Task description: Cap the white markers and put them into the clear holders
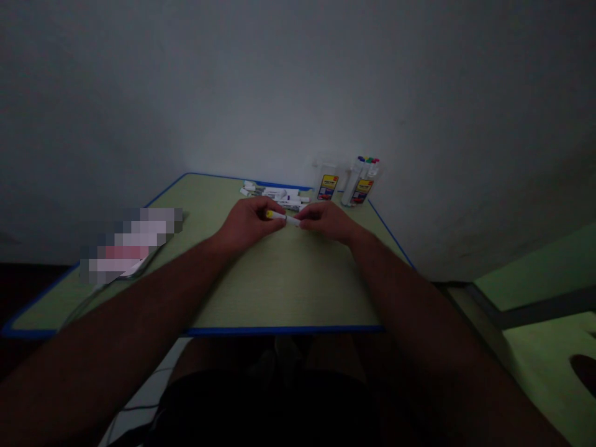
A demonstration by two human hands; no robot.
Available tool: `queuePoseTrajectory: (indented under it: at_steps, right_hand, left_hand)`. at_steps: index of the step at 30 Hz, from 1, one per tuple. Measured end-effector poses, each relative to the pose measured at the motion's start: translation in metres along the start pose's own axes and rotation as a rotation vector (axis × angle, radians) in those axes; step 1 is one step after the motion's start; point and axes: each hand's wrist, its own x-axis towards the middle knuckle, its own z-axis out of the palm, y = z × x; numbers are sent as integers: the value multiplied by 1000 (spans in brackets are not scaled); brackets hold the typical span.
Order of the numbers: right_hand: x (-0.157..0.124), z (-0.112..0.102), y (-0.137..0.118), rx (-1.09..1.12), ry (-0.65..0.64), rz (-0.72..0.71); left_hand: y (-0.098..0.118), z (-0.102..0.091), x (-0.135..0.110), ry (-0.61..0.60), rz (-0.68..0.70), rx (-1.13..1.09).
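Note:
A white marker (285,218) with a yellow end lies crosswise between both hands, just above the green table (279,285). My left hand (249,222) pinches its yellow end with the fingers curled closed. My right hand (328,221) grips the other end, fingers also closed. Just beyond the hands lies a loose pile of several white markers (277,193).
Two clear marker packs (328,183) (364,181) stand at the table's far right corner against the wall. A blurred flat object (130,245) lies at the left side. The table has a blue rim; another green surface (549,347) is at the right.

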Motion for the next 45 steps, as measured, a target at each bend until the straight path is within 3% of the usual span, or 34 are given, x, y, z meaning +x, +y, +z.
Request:
queuePoseTrajectory:
  at_steps: [7, 13, 20, 24, 32, 38, 45]
  right_hand:
    - [-1, -1, 1, -23, 24, -20]
    - [0, 1, -1, 128, 94, -23]
    - [1, -1, -2, 305, 236, -81]
    - [0, 1, -6, 369, 226, -87]
    - [-1, 4, -11, 408, 169, -104]
    - [0, 4, -10, 400, 162, -102]
    - [1, 1, -7, 380, 275, -68]
  left_hand:
    - [-4, -1, 2, 2, 33, 66]
    - [-8, -8, 6, 32, 25, 113]
    - [-17, -16, 11, 61, -147, -14]
    - [-19, -19, 12, 53, -214, 32]
    - [-27, -20, 13, 22, -144, 67]
    - [-25, -20, 12, 39, -178, 68]
    - [-26, -20, 13, 62, -159, 65]
